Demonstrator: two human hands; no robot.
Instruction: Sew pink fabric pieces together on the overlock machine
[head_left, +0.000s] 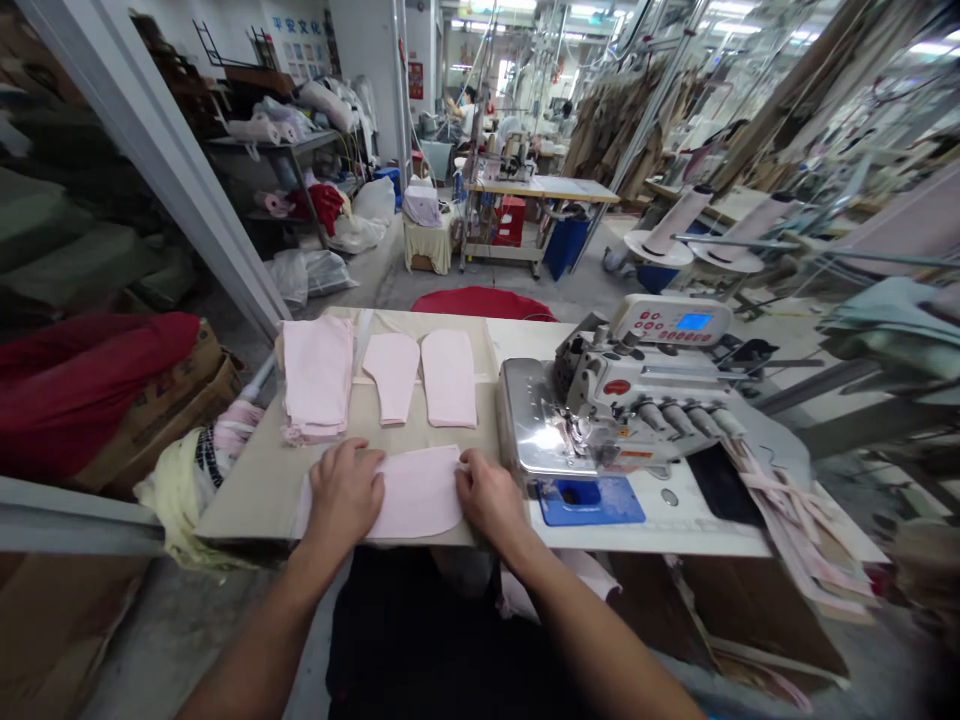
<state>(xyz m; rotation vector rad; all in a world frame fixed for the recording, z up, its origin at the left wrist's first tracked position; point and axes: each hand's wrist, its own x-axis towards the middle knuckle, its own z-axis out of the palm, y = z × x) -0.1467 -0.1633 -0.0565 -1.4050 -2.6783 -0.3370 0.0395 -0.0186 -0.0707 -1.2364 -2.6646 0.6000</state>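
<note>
From here, the biggest thing is the worktable (247, 510), its left part covered in smooth beige material and its right part white. At two o'clock from the pink panel between the hands sits the sewing machine (637, 385), pale-bodied with a shiny metal plate. That long pink panel (420, 495) is soft matte cloth, straight along its far edge and rounded at its near right corner. The folded pink stack (319, 375) lies between ten and eleven o'clock from it, roughly rectangular, its near edge ruffled. A round-ended piece (450, 380) lies near twelve-thirty, and a narrower, curved-sided piece (397, 370) near eleven-thirty.

The left hand (346, 490) is partly open, fingers loosely spread and bent over the panel's nine o'clock end. The right hand (489, 492) has its fingers curled at the three o'clock end; whether they pinch the cloth I can't tell. Both hands are palm-down, forearms reaching in from seven and five o'clock.
</note>
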